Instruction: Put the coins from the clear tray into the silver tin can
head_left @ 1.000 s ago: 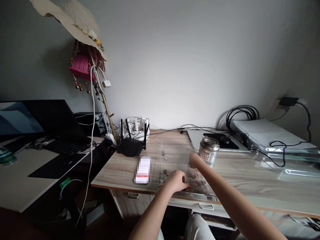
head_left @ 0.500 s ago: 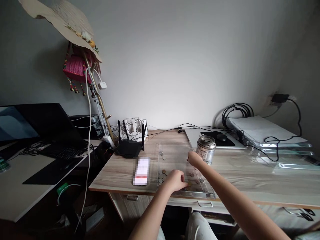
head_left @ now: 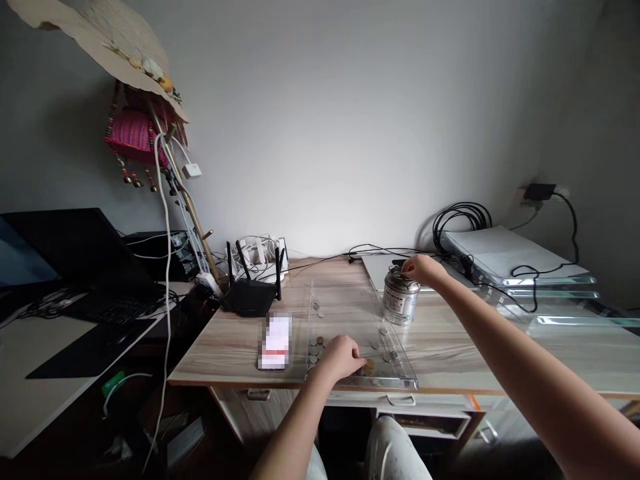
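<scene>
A shallow clear plastic tray (head_left: 345, 300) lies on the desk with several coins in it. My left hand (head_left: 343, 358) is over the tray's near part, fingers curled down, fingertips at some brass-coloured coins (head_left: 369, 367); whatever is between them is hidden. Silver coins (head_left: 387, 357) are scattered to its right, and more coins (head_left: 314, 350) lie along the tray's left side. Just behind the tray's right edge stands a round metal tin (head_left: 400, 303) with a printed label. At its lid, my right hand (head_left: 424, 270) has its fingers pinched together; what they hold is too small to see.
Left of the tray lies a phone (head_left: 277, 340), its screen lit, with a black router (head_left: 253, 295) behind it. Stacked clear trays (head_left: 530, 267) with white sheets and a coiled black cable (head_left: 463, 217) are at the right. A drawer handle (head_left: 401, 400) sticks out below the desk edge.
My right hand has moved from above the tray, in front of the tin, up to the tin's lid. My left hand stays low among the coins. The view has shifted slightly right.
</scene>
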Available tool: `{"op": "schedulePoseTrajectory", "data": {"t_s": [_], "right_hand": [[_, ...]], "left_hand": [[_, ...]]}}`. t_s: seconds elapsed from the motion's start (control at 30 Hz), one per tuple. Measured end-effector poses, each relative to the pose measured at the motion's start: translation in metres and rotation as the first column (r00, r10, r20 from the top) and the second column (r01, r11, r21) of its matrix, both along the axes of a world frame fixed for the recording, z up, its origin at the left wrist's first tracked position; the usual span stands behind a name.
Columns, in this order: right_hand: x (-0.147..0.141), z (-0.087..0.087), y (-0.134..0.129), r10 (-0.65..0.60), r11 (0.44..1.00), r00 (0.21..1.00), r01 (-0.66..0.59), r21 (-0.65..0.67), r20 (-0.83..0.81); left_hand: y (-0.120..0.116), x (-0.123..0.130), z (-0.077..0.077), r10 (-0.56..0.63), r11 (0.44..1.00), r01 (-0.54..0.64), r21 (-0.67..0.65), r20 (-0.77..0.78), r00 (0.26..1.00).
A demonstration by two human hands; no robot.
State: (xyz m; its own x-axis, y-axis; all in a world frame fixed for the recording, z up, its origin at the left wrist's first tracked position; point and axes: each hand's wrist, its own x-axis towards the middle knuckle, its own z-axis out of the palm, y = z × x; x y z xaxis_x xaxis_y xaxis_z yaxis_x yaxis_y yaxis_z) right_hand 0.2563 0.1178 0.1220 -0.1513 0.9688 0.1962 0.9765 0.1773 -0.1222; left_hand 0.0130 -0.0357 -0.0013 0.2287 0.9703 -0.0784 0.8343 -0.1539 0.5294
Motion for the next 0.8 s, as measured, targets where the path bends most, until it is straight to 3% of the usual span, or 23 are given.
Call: {"op": "schedulePoseTrajectory", "data": {"t_s": [0.17,0.27,0.33,0.4,0.47,0.6,0.8], "right_hand": [[-0.004,0.003,-0.004,-0.026,0.999,1.0,0.026,-0.045,0.002],[-0.016,0.002,-0.024,-0.02,0.995,0.999,0.016,0.094,0.041],[-0.032,-0.012,-0.044,0.101,0.982,0.99,-0.115,0.152,0.098],[-0.049,-0.037,-0.063,0.284,0.954,0.945,-0.295,0.048,0.163],[-0.064,-0.065,-0.076,0.399,0.916,0.892,-0.395,-0.063,0.211],[-0.074,-0.099,-0.075,0.418,0.908,0.874,-0.41,-0.087,0.246],[-0.075,-0.102,-0.064,0.368,0.927,0.918,-0.352,-0.127,0.146]], "left_hand": [[-0.002,-0.001,0.003,0.009,0.999,-0.009,-0.036,0.001,1.0],[-0.002,-0.001,0.002,0.008,1.0,-0.009,-0.027,-0.005,1.0],[-0.001,-0.001,0.001,-0.002,1.0,0.002,-0.015,-0.005,1.0],[0.0,-0.001,0.001,-0.012,1.0,0.012,-0.007,-0.005,1.0],[0.0,-0.001,0.0,-0.018,1.0,0.018,-0.006,-0.007,1.0],[0.0,-0.001,-0.001,-0.021,1.0,0.021,0.012,0.007,1.0],[-0.001,-0.002,0.001,-0.018,1.0,0.018,0.021,0.012,1.0]]}}
